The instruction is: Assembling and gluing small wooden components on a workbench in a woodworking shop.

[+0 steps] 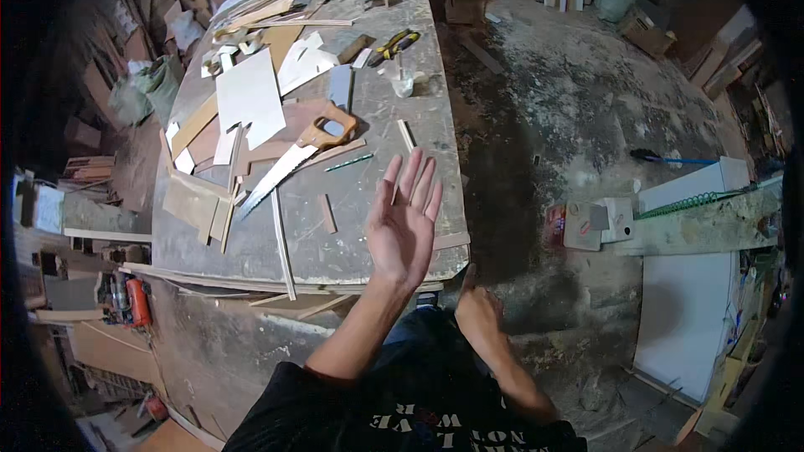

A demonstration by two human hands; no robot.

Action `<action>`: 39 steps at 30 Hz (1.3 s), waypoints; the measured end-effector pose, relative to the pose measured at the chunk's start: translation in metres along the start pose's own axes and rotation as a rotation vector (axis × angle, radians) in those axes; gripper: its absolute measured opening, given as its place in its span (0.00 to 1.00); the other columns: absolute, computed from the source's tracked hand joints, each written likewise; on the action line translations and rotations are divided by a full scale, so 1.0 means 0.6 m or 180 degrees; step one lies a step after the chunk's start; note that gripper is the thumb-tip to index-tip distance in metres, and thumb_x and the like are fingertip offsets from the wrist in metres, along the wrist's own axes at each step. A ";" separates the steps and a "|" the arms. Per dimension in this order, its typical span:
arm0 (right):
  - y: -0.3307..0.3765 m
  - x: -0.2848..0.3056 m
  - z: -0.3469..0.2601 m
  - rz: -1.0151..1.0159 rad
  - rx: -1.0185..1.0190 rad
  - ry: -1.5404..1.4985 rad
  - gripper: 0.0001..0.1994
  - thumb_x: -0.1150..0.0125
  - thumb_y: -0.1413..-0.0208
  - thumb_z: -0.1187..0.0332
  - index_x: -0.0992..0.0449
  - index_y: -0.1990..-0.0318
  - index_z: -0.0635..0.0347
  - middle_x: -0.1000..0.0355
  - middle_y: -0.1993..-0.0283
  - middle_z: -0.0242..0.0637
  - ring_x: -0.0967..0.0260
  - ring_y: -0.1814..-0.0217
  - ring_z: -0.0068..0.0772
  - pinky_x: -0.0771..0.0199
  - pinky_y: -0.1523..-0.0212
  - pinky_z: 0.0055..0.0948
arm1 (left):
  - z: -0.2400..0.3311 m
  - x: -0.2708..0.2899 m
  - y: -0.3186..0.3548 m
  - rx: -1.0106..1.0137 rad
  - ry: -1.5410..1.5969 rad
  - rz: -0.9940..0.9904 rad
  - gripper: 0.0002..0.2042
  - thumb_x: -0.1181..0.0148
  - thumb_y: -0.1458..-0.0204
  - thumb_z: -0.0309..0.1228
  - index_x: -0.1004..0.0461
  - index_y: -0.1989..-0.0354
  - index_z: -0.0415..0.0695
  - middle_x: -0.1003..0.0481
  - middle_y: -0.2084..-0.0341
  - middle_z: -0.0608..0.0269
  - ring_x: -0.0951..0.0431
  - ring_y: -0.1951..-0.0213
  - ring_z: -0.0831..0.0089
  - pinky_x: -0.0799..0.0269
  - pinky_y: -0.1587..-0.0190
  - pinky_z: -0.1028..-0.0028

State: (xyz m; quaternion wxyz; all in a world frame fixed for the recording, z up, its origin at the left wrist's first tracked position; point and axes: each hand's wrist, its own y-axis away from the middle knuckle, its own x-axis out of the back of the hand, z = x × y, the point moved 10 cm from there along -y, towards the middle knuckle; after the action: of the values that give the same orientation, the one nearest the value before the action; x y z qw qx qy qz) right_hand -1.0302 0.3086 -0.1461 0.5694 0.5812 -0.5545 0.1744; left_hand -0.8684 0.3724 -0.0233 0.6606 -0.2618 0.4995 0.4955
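Note:
My left hand [404, 234] is held palm up over the near right part of the worktable [377, 261], fingers stretched and nothing in it. Lower and to the right, my right hand [480, 311] is just off the table's corner; one finger points out, the others are partly hidden, and no held thing shows. Left of my left hand lies a handsaw [289, 164] with an orange-brown wooden handle. A thin green stick [349, 161] and a small wooden strip [327, 213] lie close by. White sheet pieces [249, 94] and wood offcuts [197, 205] cover the table's left side.
Yellow-and-black pliers [394, 48] and a clear cup [404, 84] sit farther back. Long strips [278, 238] overhang the near edge. On the right are a white box [618, 219], a green coiled hose [703, 201] and a white panel [682, 318]. A red tool [137, 301] is at left.

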 end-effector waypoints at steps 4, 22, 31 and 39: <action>0.027 -0.006 -0.003 0.0068 -0.0060 -0.0032 0.32 0.57 0.47 0.73 0.58 0.37 0.77 0.28 0.74 0.57 0.27 0.71 0.53 0.27 0.70 0.45 | 0.016 -0.032 0.024 -0.0016 0.0070 -0.0209 0.23 0.59 0.39 0.39 0.50 0.38 0.42 0.50 0.36 0.50 0.50 0.35 0.53 0.52 0.35 0.59; 0.104 0.176 -0.117 0.1706 0.1238 -0.4278 0.19 0.40 0.46 0.65 0.38 0.52 0.63 0.40 0.68 0.26 0.42 0.66 0.16 0.38 0.67 0.18 | 0.018 -0.029 0.116 -0.0545 -0.2146 -0.0468 0.27 0.67 0.37 0.45 0.52 0.38 0.36 0.39 0.42 0.47 0.40 0.40 0.61 0.50 0.37 0.64; 0.123 0.125 0.016 0.2007 0.0019 -0.4950 0.05 0.51 0.39 0.68 0.36 0.59 0.55 0.41 0.78 0.21 0.50 0.84 0.09 0.50 0.87 0.14 | 0.027 0.079 0.076 -0.0637 -0.1978 -0.0229 0.27 0.59 0.39 0.45 0.51 0.37 0.40 0.40 0.41 0.49 0.40 0.39 0.59 0.51 0.36 0.60; -0.047 -0.002 0.132 0.2343 -0.0553 -0.3134 0.24 0.38 0.49 0.55 0.38 0.59 0.68 0.37 0.67 0.40 0.37 0.64 0.37 0.35 0.61 0.37 | -0.107 0.224 0.006 -0.1236 -0.6076 -0.0546 0.26 0.43 0.48 0.41 0.36 0.47 0.35 0.37 0.46 0.45 0.41 0.43 0.49 0.48 0.41 0.57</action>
State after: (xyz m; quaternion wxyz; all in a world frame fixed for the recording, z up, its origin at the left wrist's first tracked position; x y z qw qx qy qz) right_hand -1.0406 0.2342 -0.1835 0.1946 0.3157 -0.9284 0.0249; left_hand -0.8962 0.3725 -0.1699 0.7664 0.1096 -0.3562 0.5232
